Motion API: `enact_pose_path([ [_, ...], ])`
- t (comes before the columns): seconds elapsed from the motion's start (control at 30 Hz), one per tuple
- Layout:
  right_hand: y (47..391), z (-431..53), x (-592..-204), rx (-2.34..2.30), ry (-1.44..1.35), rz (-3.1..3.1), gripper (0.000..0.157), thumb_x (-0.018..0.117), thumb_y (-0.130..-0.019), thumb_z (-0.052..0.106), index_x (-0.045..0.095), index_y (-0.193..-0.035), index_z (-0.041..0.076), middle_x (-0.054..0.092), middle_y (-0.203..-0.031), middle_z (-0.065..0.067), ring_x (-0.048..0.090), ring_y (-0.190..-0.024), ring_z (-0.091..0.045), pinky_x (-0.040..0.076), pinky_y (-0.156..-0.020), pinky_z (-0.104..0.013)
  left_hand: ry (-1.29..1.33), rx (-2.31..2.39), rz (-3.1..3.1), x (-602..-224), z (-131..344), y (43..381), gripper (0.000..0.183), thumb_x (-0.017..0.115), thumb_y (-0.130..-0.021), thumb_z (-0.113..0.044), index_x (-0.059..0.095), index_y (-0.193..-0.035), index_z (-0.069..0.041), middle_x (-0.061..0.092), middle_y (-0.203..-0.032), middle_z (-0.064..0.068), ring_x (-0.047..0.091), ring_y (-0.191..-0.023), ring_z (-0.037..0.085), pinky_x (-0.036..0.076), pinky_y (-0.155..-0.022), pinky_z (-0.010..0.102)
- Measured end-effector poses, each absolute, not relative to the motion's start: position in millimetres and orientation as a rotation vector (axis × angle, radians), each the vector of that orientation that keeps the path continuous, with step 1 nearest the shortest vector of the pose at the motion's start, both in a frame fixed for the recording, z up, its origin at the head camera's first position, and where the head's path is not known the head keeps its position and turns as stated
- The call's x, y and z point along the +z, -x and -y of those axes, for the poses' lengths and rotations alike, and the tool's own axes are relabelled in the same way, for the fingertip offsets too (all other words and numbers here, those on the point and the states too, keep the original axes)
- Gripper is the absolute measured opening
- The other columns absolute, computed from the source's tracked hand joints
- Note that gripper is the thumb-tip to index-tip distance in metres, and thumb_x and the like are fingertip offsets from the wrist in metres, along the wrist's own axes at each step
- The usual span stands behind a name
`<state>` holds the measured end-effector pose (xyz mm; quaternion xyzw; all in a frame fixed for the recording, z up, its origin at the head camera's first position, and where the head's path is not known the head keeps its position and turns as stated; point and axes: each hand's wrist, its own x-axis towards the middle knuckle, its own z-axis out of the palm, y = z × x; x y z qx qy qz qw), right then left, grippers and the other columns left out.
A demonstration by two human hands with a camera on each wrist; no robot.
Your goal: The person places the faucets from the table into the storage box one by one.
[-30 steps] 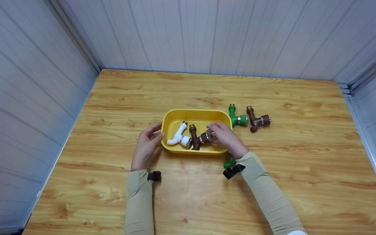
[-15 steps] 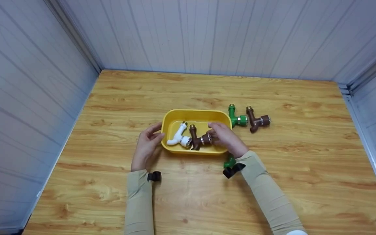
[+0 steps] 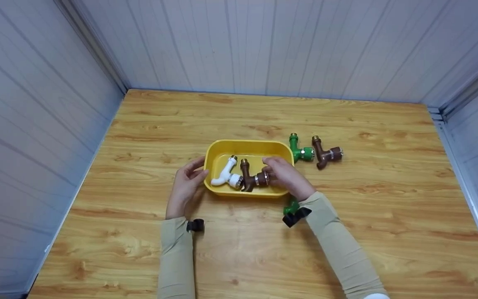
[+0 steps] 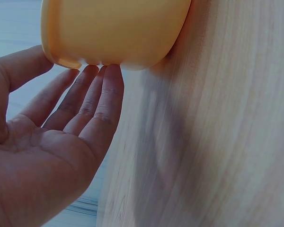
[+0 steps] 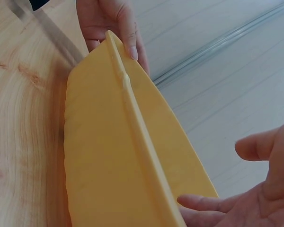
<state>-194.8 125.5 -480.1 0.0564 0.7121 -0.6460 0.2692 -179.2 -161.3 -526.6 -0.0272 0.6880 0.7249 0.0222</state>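
Brown tap (image 3: 249, 180), inside the yellow tray (image 3: 230, 194), is laid just left of the nearer right hand (image 3: 285, 175), whose thumb and fingers are spread; whether the tap is touched cannot be told. Its long axis is run front to back, inlet pointed away, handle turned rightward. Beyond the white tap (image 3: 224, 176), the tray's left end is pinched by the left hand (image 3: 186, 181).

Tub (image 3: 249, 147) was yellow, taps (image 3: 225, 174) white, brown and green; worktop (image 3: 388, 178) tan, streaked with brown woodgrain; sleeves (image 3: 176, 257) plain beige.
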Motion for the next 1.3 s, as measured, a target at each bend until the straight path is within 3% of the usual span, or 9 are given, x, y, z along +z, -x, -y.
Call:
enact_pose_path([
  [0.37,189,-131,-473,-1.820,-0.108,-1.915,0.047,0.046,-0.101,0.026,0.040,-0.135,-0.007,0.042,-0.135,-0.028,0.046,-0.122,-0.038,0.037,-0.105,-0.044,0.091,2.241,-2.122,-526,161,179,0.044,0.064,-0.088,0.005,0.054,-0.131,0.004,0.055,-0.129,0.021,0.056,-0.110,0.039,0.050,-0.085,0.026],
  [0.77,179,-147,-459,-1.876,0.012,-1.897,0.040,0.047,-0.101,0.022,0.044,-0.134,0.000,0.043,-0.138,-0.025,0.040,-0.127,-0.040,0.035,-0.106,-0.047,0.098,2.191,-2.169,-527,161,180,0.044,0.063,-0.090,0.003,0.052,-0.133,0.004,0.054,-0.129,0.023,0.057,-0.108,0.036,0.051,-0.082,0.025],
  [1.07,172,-163,-448,-1.938,0.099,-1.907,0.041,0.046,-0.102,0.020,0.043,-0.135,-0.002,0.048,-0.134,-0.020,0.046,-0.123,-0.034,0.039,-0.103,-0.045,0.075,2.221,-2.158,-527,161,179,0.044,0.062,-0.089,0.006,0.052,-0.131,0.007,0.053,-0.128,0.025,0.056,-0.110,0.041,0.051,-0.083,0.025],
  [1.3,167,-178,-445,-1.982,0.124,-1.880,0.045,0.046,-0.102,0.023,0.039,-0.138,-0.003,0.044,-0.137,-0.022,0.042,-0.127,-0.038,0.037,-0.105,-0.046,0.094,2.247,-2.124,-526,161,179,0.043,0.062,-0.089,0.006,0.053,-0.131,0.006,0.053,-0.129,0.025,0.055,-0.110,0.041,0.052,-0.083,0.026],
])
